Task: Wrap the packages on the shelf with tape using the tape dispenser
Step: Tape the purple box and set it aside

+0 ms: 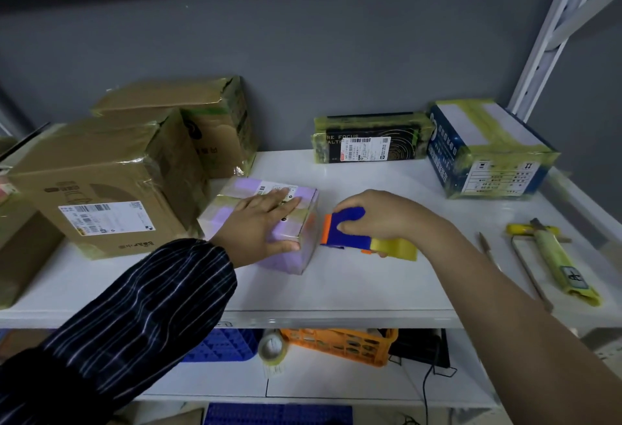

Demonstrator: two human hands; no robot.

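Seen from the head camera, the left hand [266, 222] lies flat with its fingers spread, pressing down on the lilac box [227, 214] mid-shelf [370, 290]. The right hand [377, 216] curls round the dispenser [346, 234], whose orange mouth sits just beside the box's right face. If that press slackens, I reckon the tape's pull could turn the box and crease the strip. Taped cartons [111, 189] crowd its left. A black pack [370, 142] and a blue box [488, 148] stand behind, well apart, and tools [555, 256] lie far right.
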